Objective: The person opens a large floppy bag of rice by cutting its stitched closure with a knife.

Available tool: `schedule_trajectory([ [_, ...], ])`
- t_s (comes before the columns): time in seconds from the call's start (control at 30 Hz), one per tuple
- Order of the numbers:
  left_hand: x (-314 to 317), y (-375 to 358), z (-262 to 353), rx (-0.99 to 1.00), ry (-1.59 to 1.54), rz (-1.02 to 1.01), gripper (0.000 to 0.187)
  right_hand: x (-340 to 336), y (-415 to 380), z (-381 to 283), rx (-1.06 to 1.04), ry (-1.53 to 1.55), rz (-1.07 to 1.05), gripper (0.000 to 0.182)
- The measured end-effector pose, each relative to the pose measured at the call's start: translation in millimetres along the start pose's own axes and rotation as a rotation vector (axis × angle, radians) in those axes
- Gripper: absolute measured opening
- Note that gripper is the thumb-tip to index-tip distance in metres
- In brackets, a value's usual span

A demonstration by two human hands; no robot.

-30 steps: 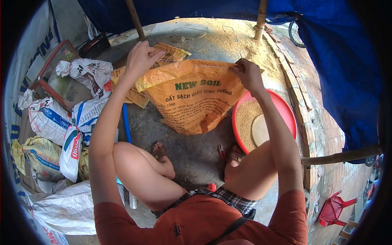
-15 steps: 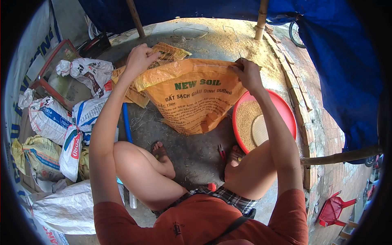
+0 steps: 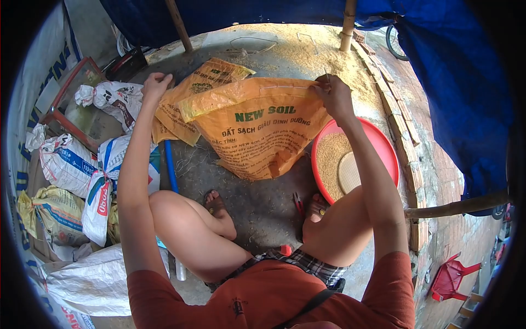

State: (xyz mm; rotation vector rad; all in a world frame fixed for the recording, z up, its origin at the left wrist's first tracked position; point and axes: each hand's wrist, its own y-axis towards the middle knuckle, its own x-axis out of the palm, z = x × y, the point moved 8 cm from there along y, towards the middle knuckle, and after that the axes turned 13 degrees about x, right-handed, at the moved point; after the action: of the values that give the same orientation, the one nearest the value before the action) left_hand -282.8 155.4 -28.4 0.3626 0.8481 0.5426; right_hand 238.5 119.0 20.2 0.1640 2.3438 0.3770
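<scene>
An orange printed sack (image 3: 257,126) hangs upright in front of me, its top edge folded over and stitched with a pale thread. My right hand (image 3: 333,94) pinches its upper right corner. My left hand (image 3: 158,86) is raised to the left of the sack, apart from it, fingers bent together; whether a thin thread lies in them is too small to tell. Behind the sack, a second orange sack (image 3: 203,82) lies on the floor near my left hand.
A red round tray (image 3: 386,156) of grain stands at the right, beside pliers (image 3: 298,204). White sacks (image 3: 68,162) fill the left side. A blue pipe (image 3: 170,167) lies left of centre. Brick edging (image 3: 402,142), a bamboo pole (image 3: 348,27) and a red stool (image 3: 450,278) are rightward.
My left hand has moved left, away from the sack's upper left part. More of the rear orange sack shows. My right hand stays at the corner, shifted slightly.
</scene>
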Motion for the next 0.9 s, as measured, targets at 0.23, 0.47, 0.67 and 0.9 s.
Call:
schedule_trajectory([
  [0.23,13.5,-43.0,181.5,0.363,-0.285,-0.371,0.050,-1.6,-31.3,-73.1,-0.172,0.069,0.108,0.032],
  [0.47,49.1,-100.0,259.1,0.595,-0.190,-0.539,0.042,65.6,-70.1,-87.0,-0.045,0.230,-0.514,0.041],
  [0.67,59.2,-94.7,236.8,0.453,-0.133,-0.684,0.031,83.6,-101.0,-95.0,0.154,0.508,-0.978,0.048],
  [0.9,62.7,-91.2,231.0,0.493,-0.177,-0.686,0.025,97.5,-95.2,-96.2,0.157,0.325,-0.975,0.039],
])
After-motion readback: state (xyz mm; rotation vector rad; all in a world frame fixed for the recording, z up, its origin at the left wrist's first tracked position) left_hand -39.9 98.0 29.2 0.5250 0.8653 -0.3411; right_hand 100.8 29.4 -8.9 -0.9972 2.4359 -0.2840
